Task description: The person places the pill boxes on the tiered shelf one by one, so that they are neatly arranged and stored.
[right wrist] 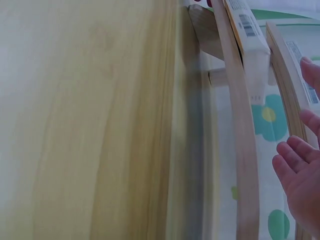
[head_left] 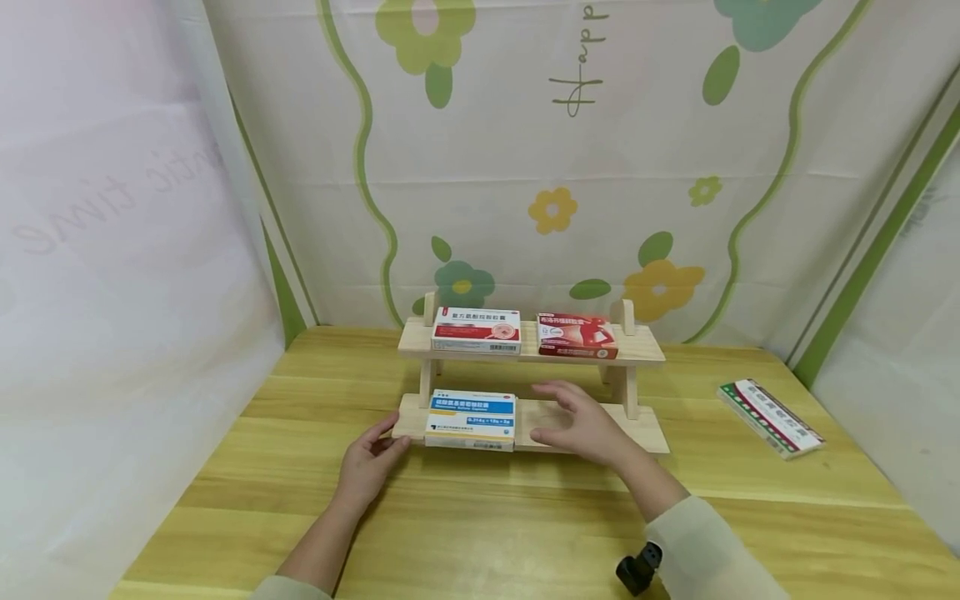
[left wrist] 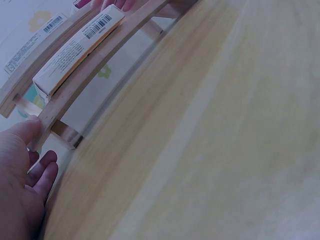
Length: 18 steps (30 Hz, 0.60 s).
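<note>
A two-tier wooden shelf [head_left: 628, 429] stands on the table. My left hand [head_left: 365, 464] holds the left end of its lower board, the thumb on the board's edge in the left wrist view. On that board lies a blue-and-white medicine box [head_left: 471, 421]. To the right of this box, my right hand [head_left: 588, 423] hovers over the board, thumb and fingers spread apart and holding nothing. In the right wrist view the right hand [right wrist: 302, 175] also appears with loose fingers. A white-and-red medicine box [head_left: 476, 331] and a red medicine box [head_left: 576, 336] lie on the upper board.
A green, white and dark red medicine box [head_left: 771, 418] lies on the wooden table [head_left: 480, 533] at the right. Behind the shelf hangs a flower-patterned cloth [head_left: 480, 150], with more cloth at both sides. A black device [head_left: 639, 570] is by the right sleeve.
</note>
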Tool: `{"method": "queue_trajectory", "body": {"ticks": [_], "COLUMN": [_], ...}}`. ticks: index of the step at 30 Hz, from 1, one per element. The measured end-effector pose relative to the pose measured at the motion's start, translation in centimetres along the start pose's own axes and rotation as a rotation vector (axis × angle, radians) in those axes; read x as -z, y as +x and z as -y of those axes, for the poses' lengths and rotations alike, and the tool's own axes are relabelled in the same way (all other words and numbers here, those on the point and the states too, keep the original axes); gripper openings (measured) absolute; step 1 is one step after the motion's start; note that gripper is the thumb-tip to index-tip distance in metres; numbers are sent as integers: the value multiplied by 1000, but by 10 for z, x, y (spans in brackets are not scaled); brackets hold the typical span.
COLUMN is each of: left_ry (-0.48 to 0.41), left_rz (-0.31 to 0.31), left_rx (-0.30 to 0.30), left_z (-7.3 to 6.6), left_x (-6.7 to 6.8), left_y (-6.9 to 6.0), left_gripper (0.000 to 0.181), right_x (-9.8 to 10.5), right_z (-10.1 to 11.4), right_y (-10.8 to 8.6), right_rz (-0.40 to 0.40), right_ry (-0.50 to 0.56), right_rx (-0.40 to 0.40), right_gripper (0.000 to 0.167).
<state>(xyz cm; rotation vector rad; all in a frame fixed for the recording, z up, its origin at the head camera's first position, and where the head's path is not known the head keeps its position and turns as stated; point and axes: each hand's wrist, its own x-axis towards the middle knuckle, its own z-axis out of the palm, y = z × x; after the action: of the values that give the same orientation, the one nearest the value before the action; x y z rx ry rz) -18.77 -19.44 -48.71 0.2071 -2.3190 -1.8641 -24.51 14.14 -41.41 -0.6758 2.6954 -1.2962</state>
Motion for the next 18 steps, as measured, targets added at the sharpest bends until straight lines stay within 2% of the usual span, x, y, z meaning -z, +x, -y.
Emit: {"method": "queue_trajectory", "body": {"ticks": [9, 18], "left_ry": [10, 26], "left_rz": [-14, -15], "left_rx": [-3, -12], "left_z": [4, 4], "left_x": [0, 0], "left_y": [3, 2], "left_gripper": [52, 53], "right_x": [33, 71], "right_z": [-14, -33], "right_y": [-20, -44], "right_rz": [-74, -140], "right_ry": [-49, -43], "right_rx": [-4, -9], "right_gripper": [65, 62]}}
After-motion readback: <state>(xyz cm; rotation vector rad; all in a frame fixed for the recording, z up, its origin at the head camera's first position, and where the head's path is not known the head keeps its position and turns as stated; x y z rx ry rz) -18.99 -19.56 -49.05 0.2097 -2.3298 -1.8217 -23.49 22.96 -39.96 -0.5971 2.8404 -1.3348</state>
